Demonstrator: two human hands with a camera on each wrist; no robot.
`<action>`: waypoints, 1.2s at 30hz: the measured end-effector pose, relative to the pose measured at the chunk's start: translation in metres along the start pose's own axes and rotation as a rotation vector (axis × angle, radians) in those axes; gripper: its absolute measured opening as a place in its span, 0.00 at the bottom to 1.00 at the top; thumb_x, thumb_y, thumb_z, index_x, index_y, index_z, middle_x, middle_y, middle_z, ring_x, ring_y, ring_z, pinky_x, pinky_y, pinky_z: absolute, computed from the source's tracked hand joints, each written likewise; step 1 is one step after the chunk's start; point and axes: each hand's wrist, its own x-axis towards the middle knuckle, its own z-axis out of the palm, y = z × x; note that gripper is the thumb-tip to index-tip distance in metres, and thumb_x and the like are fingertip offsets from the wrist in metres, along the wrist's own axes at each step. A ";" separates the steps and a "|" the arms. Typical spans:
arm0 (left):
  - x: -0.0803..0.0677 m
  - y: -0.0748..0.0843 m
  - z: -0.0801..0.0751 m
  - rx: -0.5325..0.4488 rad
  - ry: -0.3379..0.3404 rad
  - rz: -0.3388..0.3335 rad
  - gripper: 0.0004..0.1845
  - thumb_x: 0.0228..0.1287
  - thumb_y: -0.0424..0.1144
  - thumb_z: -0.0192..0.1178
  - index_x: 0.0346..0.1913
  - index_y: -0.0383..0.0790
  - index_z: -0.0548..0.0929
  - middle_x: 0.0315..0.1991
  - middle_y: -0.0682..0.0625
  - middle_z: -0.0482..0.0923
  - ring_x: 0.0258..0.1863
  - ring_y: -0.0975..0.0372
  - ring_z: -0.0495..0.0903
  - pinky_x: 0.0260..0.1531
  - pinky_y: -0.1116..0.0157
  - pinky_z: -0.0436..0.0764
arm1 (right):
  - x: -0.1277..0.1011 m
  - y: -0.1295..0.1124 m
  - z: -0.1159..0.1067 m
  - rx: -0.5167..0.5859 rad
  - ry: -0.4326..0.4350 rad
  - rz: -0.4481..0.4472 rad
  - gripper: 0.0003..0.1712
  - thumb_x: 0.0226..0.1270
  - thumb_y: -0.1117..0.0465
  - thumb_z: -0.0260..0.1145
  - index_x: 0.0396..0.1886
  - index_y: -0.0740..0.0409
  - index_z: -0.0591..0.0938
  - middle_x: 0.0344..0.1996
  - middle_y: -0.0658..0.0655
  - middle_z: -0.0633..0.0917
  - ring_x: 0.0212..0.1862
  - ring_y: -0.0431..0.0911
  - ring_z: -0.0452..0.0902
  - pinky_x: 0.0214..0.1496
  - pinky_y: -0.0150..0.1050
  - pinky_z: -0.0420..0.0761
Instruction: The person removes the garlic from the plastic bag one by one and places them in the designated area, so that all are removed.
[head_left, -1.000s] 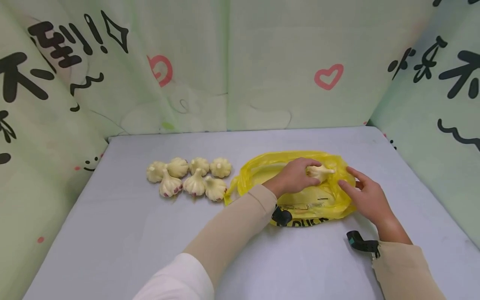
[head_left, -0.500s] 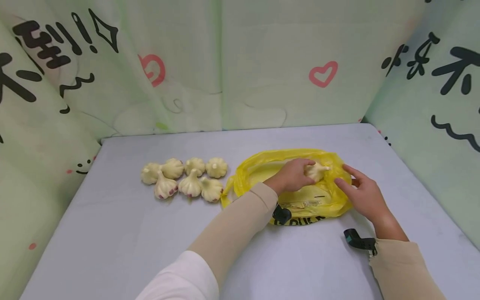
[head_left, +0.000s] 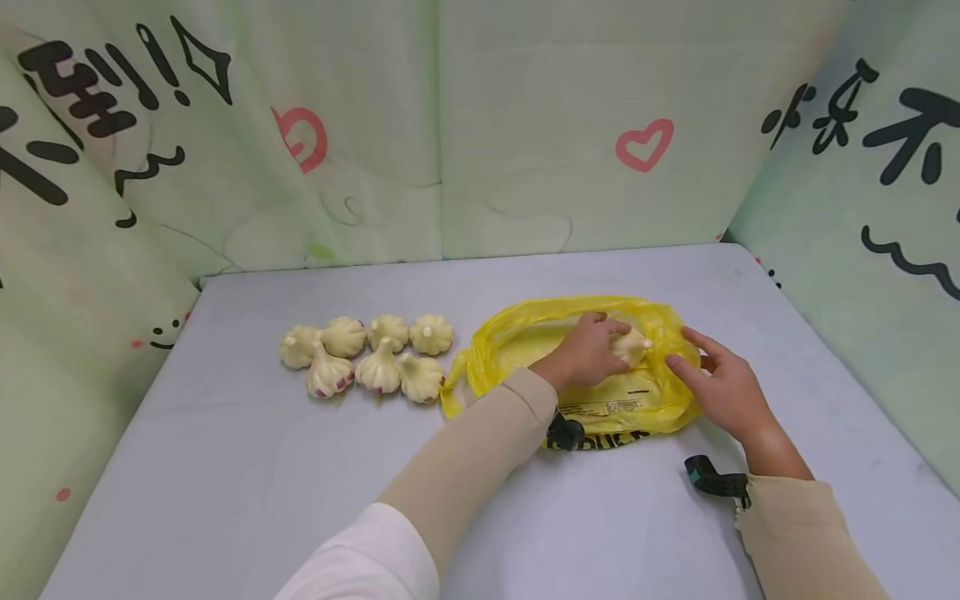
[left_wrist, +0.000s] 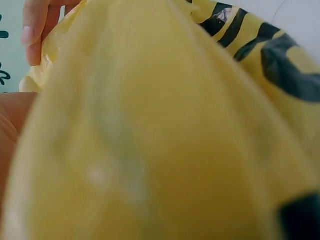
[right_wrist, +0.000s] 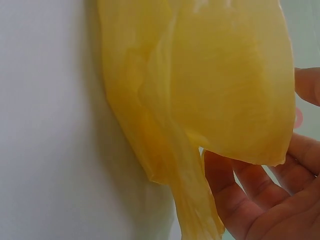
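Observation:
A yellow plastic bag with black print lies on the table, its mouth spread toward me. My left hand reaches into that mouth and holds a garlic bulb, whose stem side points right. Fingers cover much of the bulb. At the bag's right rim, my right hand holds the plastic between thumb and fingers. The right wrist view has the fingers bent behind the bag. In the left wrist view the bag fills most of the picture and hides the bulb's underside.
Several garlic bulbs sit in two rough rows left of the bag, the nearest close to its twisted left end. A white-covered table carries everything. Printed curtains stand behind it and at both sides.
My left hand has lowered the garlic bulb slightly into the bag. Its fingers have shifted over the bulb. The right hand stays at the rim. The whole head view has moved slightly.

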 end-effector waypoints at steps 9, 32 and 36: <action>0.000 0.001 0.005 -0.066 0.028 0.011 0.26 0.66 0.38 0.68 0.65 0.45 0.73 0.63 0.49 0.71 0.55 0.64 0.73 0.51 0.74 0.72 | 0.000 -0.002 0.000 0.009 -0.001 0.000 0.43 0.78 0.42 0.55 0.77 0.66 0.58 0.71 0.77 0.62 0.63 0.72 0.62 0.57 0.65 0.73; -0.004 -0.004 0.009 -0.063 0.016 -0.027 0.28 0.66 0.36 0.67 0.67 0.49 0.72 0.59 0.49 0.71 0.53 0.63 0.70 0.48 0.73 0.72 | 0.001 -0.001 0.001 0.020 0.001 -0.009 0.42 0.77 0.43 0.56 0.77 0.66 0.58 0.71 0.77 0.62 0.64 0.72 0.63 0.57 0.64 0.73; -0.006 -0.004 0.008 -0.086 0.008 -0.049 0.26 0.66 0.36 0.67 0.66 0.50 0.72 0.61 0.48 0.69 0.49 0.63 0.70 0.45 0.73 0.72 | 0.001 -0.001 0.002 0.023 -0.004 -0.002 0.43 0.77 0.42 0.55 0.78 0.66 0.58 0.71 0.76 0.62 0.64 0.72 0.63 0.57 0.64 0.74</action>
